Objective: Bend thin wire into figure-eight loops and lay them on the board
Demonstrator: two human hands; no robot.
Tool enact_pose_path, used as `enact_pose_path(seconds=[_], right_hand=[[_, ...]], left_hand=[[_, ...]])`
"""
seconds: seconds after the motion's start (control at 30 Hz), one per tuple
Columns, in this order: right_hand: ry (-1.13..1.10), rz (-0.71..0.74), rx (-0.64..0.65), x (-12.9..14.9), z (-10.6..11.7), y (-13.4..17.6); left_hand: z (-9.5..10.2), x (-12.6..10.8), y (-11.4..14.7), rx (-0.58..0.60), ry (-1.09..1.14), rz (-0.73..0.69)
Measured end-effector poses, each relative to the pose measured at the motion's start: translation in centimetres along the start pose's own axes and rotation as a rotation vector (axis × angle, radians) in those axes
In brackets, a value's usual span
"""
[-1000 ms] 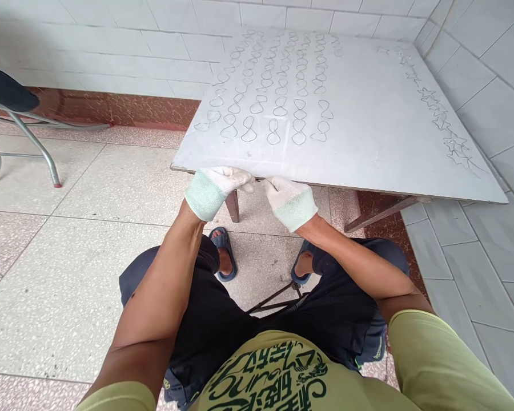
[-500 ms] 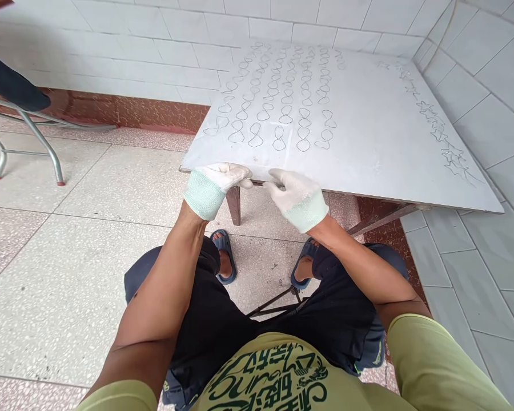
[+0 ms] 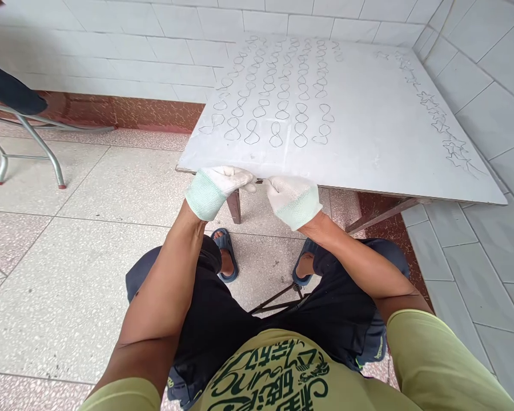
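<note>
My left hand [image 3: 227, 180] wears a white glove with a mint cuff and is at the table's front edge, fingers and thumb pressed together. Close beside it, my right hand [image 3: 293, 197], gloved alike, is closed in a pinch with its fingertips turned toward the left ones. Whatever the fingers hold is too small or hidden to make out. Just beyond the hands, on the white tabletop [image 3: 377, 137], lie rows of thin dark figure-eight shapes [image 3: 300, 134] that look like bent wire. Star-like outlines [image 3: 456, 153] form a line along the right side.
Tiled walls [image 3: 492, 114] border the table behind and at right. A metal-legged stool [image 3: 51, 154] stands at left, with part of a person's dark-clothed leg [image 3: 12, 88] above it. Below are my sandalled feet [image 3: 226, 257] and a dark thin-legged stand [image 3: 278, 302].
My right hand's fingers have closed from a looser curl into a pinch, and it has moved slightly left toward my left hand. My left hand is nearly unmoved. The view has shifted slightly.
</note>
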State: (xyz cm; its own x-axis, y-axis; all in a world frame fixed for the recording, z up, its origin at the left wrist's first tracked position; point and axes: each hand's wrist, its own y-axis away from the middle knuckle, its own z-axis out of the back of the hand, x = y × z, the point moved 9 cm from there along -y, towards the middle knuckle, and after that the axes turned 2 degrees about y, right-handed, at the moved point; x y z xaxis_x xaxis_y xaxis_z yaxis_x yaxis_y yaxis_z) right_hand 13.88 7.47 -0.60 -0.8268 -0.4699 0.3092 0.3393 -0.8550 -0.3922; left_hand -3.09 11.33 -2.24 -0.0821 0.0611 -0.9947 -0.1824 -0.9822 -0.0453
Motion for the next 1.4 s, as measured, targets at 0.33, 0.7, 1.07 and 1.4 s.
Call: enact_pose_path(seconds=[0.33, 0.7, 1.07, 1.4], right_hand=[[-0.135, -0.114, 0.050, -0.7, -2.1, 0.0], [-0.089, -0.183, 0.123, -0.2, -1.9, -0.2], [-0.027, -0.191, 0.201, 0.2, -2.3, -1.0], [-0.656, -0.404, -0.009, -1.4, -4.0, -0.7]], left_hand=[[-0.3, -1.0, 0.7, 0.038, -0.108, -0.039], [-0.2, -1.7, 1.2, -0.019, -0.216, -0.068], [-0.9, -2.0, 1.5, -0.117, -0.350, -0.025], [-0.1, -1.4, 0.9, -0.211, -0.161, -0.081]])
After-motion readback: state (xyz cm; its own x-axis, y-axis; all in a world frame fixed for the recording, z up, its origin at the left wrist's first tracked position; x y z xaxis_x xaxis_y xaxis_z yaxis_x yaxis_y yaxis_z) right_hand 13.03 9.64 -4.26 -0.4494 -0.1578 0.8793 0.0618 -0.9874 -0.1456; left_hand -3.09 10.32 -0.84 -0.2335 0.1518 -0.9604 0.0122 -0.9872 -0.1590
